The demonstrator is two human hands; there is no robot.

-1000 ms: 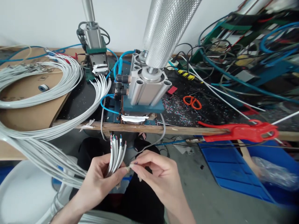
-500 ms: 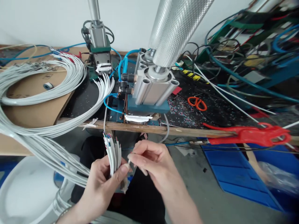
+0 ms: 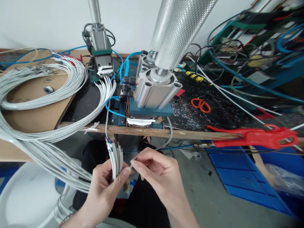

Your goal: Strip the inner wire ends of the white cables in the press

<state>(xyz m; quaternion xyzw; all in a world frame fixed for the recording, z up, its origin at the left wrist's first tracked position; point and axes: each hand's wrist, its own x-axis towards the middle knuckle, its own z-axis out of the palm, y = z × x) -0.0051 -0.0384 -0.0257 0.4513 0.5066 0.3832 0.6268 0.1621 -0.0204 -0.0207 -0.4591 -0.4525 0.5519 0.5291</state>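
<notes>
A bundle of white cables [image 3: 115, 160] stands upright in my left hand [image 3: 104, 183], its fingers wrapped round it. Small coloured wire ends show at the cable tips. One cable is set apart from the bundle, held under my left thumb, and leans to the right. The fingertips of my right hand [image 3: 158, 177] pinch the end of that single cable [image 3: 132, 165], where dark wire tips poke out. Both hands are in front of the bench edge, over my lap.
Coiled white cables [image 3: 42, 103] lie on cardboard at the left. A pneumatic press [image 3: 154, 88] stands at the bench's front edge, with a second press [image 3: 101, 47] behind. Orange-handled scissors [image 3: 200, 105], a red air gun [image 3: 268, 137] and a blue bin [image 3: 242, 177] are at the right.
My right fingers have shifted slightly down on the single cable's end, and its dark wire tips now show. The left hand keeps its hold on the bundle.
</notes>
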